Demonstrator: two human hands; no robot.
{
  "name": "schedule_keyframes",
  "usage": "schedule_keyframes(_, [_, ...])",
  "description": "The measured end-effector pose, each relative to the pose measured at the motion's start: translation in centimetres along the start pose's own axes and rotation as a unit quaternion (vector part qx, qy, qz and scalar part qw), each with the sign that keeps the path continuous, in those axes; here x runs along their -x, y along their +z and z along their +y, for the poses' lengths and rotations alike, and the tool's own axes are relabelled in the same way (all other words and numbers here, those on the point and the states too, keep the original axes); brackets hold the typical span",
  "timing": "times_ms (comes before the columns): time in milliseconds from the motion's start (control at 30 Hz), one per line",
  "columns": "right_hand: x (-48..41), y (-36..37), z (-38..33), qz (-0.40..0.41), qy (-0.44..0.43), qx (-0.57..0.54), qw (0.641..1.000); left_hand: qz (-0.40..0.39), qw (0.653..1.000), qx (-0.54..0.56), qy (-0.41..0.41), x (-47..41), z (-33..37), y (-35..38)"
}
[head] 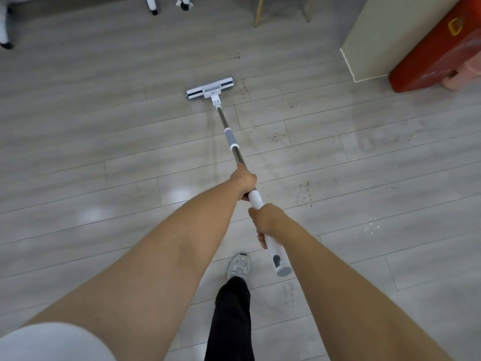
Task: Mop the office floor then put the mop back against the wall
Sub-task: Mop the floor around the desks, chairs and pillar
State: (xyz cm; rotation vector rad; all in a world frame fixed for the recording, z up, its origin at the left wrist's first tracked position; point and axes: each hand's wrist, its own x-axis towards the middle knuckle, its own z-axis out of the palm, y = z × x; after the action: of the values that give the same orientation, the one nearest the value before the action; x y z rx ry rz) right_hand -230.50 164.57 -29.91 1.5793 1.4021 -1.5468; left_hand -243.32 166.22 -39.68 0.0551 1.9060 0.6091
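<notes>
You are in the middle of the mopping, not near the end of it: you have the mop (231,138) out in front of you, its head (209,90) flat on the floor (104,126) at the far end of the pole and lying crosswise. Your left hand (246,179) grips the metal pole farther out and your right hand (265,222) grips the white handle nearer its end; the fingers of both are curled tight round the shaft. A faint streak runs from the head back toward you, and a damp-looking sheen lies on the boards at the right, so some of the floor seems covered. Plenty is left, though: dark scuffs and grit (279,138) sit just right of the pole, with more by the right end of the head and another patch (304,195) near your right hand. Returning the mop to the wall has not begun. Mind what rings the open floor: white furniture legs (152,6) and thin gold legs (260,11) at the far edge, a cream panel (385,35) at the far right with a red box (437,48) leaning beside it and something pink (463,74) under that. Your own shoe (239,265) is planted just below your hands, so watch it as you draw the head back.
</notes>
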Motion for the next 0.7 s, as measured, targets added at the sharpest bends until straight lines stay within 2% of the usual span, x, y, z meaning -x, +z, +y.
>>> schedule_keyframes(200, [5.0,1.1,12.1,-0.001,0.004,0.061,0.998,-0.007,1.0,-0.013,-0.004,7.8,-8.2,7.3])
schedule_keyframes(433, [14.8,5.4,31.6,-0.001,0.022,0.107,0.994,-0.024,0.999,-0.043,-0.002,21.4,-23.2,17.1])
schedule_keyframes(600, [22.0,9.0,45.0,-0.009,0.039,0.091,0.995,-0.037,0.998,-0.042,-0.012,32.1,-33.7,23.3])
schedule_keyframes(700, [24.9,10.3,49.3,-0.026,0.052,0.086,0.995,-0.028,0.999,-0.034,-0.025,36.0,-37.4,25.3])
